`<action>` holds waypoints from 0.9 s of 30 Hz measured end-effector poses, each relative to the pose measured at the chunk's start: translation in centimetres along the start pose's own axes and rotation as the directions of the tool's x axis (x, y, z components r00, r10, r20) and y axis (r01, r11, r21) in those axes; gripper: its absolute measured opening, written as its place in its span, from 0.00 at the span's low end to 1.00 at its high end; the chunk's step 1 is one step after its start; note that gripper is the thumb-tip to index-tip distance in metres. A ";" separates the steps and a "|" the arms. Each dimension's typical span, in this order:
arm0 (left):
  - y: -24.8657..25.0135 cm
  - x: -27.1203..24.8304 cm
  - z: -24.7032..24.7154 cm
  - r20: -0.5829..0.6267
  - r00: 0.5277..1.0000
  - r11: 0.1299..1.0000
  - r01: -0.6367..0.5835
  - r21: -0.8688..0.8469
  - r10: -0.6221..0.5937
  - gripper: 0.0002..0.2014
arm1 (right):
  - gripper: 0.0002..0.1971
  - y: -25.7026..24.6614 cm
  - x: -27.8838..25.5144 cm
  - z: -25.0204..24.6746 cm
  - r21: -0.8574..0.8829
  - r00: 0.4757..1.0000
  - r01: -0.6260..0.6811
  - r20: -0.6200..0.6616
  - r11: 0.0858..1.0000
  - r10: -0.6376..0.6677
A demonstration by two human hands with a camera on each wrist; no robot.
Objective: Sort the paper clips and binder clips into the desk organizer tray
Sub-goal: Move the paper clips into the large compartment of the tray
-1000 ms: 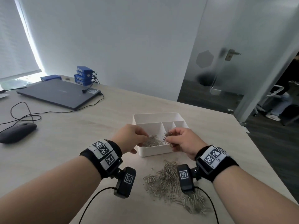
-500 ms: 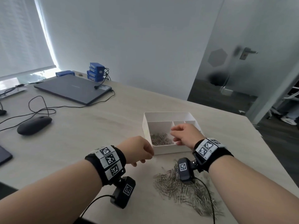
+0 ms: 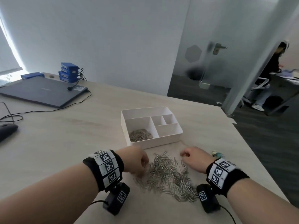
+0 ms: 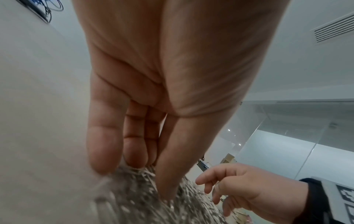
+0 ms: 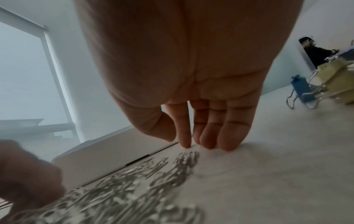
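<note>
I am reaching my left hand (image 3: 137,160) down into the left edge of the loose paper clip pile (image 3: 168,177) on the table (image 3: 64,143), fingers (image 4: 104,145) and thumb extended into the clips with the tips touching them; nothing is gripped yet. My right hand (image 3: 194,157) is resting its relaxed fingertips (image 5: 229,136) on the bare table at the pile's far right corner, holding nothing. The white organizer tray (image 3: 155,141) is sitting just beyond the pile, with a heap of paper clips (image 3: 140,135) lying in its near left compartment. Coloured binder clips (image 5: 321,84) are lying to the right of my right hand.
</note>
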State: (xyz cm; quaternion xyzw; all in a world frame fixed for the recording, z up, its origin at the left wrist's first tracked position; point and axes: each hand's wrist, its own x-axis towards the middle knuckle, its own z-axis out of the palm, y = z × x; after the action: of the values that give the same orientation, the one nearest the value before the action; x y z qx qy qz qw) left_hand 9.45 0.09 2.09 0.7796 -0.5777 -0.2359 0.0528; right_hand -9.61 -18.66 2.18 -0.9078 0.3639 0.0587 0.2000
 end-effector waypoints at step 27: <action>3.8 1.7 0.8 0.012 0.998 0.990 0.060 -0.127 -0.059 0.35 | 0.31 -3.3 -2.5 1.0 0.095 0.951 0.239 0.177 0.966 -0.253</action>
State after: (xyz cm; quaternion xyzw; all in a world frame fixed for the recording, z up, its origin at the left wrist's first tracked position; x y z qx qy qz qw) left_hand 6.16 -2.57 2.20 0.7905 -0.5384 -0.2767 0.0929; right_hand -9.15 -14.48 3.02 -0.9287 0.2294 0.1053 0.2718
